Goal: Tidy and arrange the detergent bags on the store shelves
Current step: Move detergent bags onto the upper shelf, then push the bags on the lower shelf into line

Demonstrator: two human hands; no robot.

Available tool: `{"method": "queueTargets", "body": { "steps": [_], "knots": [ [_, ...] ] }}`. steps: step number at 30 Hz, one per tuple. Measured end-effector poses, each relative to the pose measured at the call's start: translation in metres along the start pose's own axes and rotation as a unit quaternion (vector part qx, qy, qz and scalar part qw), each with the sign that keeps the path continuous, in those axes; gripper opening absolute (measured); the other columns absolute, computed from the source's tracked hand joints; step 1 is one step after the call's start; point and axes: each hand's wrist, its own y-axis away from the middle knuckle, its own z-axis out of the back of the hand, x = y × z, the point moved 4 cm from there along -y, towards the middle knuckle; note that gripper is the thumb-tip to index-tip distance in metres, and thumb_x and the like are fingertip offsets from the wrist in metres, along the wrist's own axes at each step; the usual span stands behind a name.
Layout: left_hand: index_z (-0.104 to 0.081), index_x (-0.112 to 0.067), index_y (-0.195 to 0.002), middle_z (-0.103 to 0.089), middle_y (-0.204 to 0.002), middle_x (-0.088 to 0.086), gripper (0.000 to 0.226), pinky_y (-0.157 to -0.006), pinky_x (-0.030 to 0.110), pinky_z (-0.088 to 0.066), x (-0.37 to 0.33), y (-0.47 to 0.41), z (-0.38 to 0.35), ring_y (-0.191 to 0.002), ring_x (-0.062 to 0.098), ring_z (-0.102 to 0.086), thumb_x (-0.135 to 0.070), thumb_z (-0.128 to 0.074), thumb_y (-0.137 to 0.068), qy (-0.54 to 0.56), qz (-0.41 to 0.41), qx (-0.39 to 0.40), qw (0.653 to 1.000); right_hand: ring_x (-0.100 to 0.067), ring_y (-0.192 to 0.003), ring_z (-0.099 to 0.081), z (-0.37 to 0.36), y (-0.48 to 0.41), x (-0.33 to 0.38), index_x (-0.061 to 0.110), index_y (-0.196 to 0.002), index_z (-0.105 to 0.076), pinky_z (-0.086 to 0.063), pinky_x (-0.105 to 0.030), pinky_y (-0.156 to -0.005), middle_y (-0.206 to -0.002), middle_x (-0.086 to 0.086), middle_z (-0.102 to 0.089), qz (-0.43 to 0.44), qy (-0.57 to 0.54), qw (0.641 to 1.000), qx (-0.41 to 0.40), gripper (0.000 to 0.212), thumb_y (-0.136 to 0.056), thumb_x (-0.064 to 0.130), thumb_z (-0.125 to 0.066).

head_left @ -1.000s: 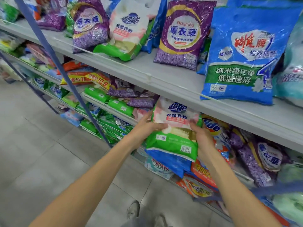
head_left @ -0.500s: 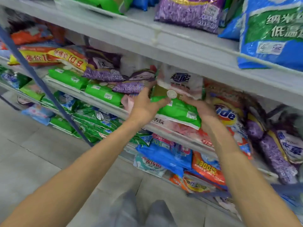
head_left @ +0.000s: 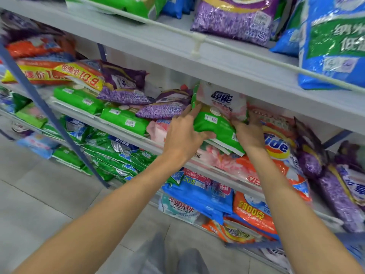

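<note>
Both hands have got the green-and-white detergent bag (head_left: 216,123) clamped: left hand (head_left: 182,135) curled round its left edge, right hand (head_left: 249,135) gripping the right side. The bag's mid-frame on the middle shelf (head_left: 94,118), tilted on a pink bag (head_left: 215,158), just left of the orange Tide bag (head_left: 278,147).

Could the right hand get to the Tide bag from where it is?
Probably yes: the Tide bag lies just beside the right hand, nothing between them. But that hand grips the green-and-white detergent bag and must let go first.
</note>
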Motion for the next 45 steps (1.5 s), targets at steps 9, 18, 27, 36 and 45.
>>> {"method": "queueTargets", "body": {
  "steps": [9, 18, 27, 36, 45],
  "knots": [
    [-0.022, -0.029, -0.162, -0.028, -0.164, 0.012, 0.083, -0.115, 0.044, -0.030, 0.002, 0.005, -0.005, -0.139, 0.038, -0.032, -0.038, -0.069, -0.095, -0.102, 0.004, 0.063, 0.993, -0.027, -0.154, -0.023, -0.010, 0.058, -0.006, 0.028, -0.161, -0.020, -0.025, -0.044, -0.122, -0.169, -0.002, -0.014, 0.020, 0.107, 0.991, 0.074, 0.081, -0.096, 0.067, -0.049],
    [-0.051, -0.013, -0.148, -0.059, -0.133, 0.017, 0.057, -0.104, 0.046, -0.041, -0.022, 0.025, 0.045, -0.125, 0.038, -0.051, -0.027, -0.065, -0.094, -0.115, 0.008, 0.116, 0.987, -0.035, -0.142, -0.044, 0.010, 0.087, 0.017, 0.024, -0.157, -0.035, -0.039, -0.045, -0.118, -0.164, -0.009, -0.031, 0.007, 0.209, 0.974, 0.087, 0.067, -0.098, 0.039, -0.062],
    [-0.053, -0.007, -0.145, -0.059, -0.142, 0.016, 0.053, -0.114, 0.042, -0.034, -0.059, 0.076, 0.056, -0.133, 0.034, -0.051, -0.026, -0.061, -0.095, -0.144, -0.040, 0.185, 0.971, -0.026, -0.145, -0.041, 0.061, 0.159, 0.031, 0.017, -0.152, -0.045, -0.035, -0.039, -0.117, -0.158, -0.007, -0.045, 0.033, 0.239, 0.966, 0.092, 0.064, -0.100, 0.052, -0.054],
    [-0.051, -0.010, -0.148, -0.055, -0.148, 0.009, 0.056, -0.117, 0.044, -0.038, -0.165, 0.138, 0.019, -0.138, 0.026, -0.048, -0.032, -0.062, -0.097, -0.109, -0.114, 0.186, 0.970, -0.016, -0.146, -0.035, 0.196, 0.236, 0.003, 0.022, -0.153, -0.043, -0.031, -0.034, -0.116, -0.157, 0.002, -0.044, -0.002, 0.228, 0.974, 0.018, 0.060, -0.101, 0.051, -0.053],
    [-0.058, -0.011, -0.141, -0.062, -0.140, 0.006, 0.048, -0.111, 0.029, -0.036, -0.322, 0.177, -0.025, -0.133, 0.023, -0.053, -0.024, -0.067, -0.095, -0.040, -0.221, 0.138, 0.964, -0.016, -0.139, -0.043, 0.350, 0.280, -0.019, 0.021, -0.147, -0.050, -0.035, -0.033, -0.111, -0.149, 0.003, -0.052, -0.019, 0.199, 0.975, -0.098, 0.052, -0.101, 0.045, -0.056]
  ]
}}
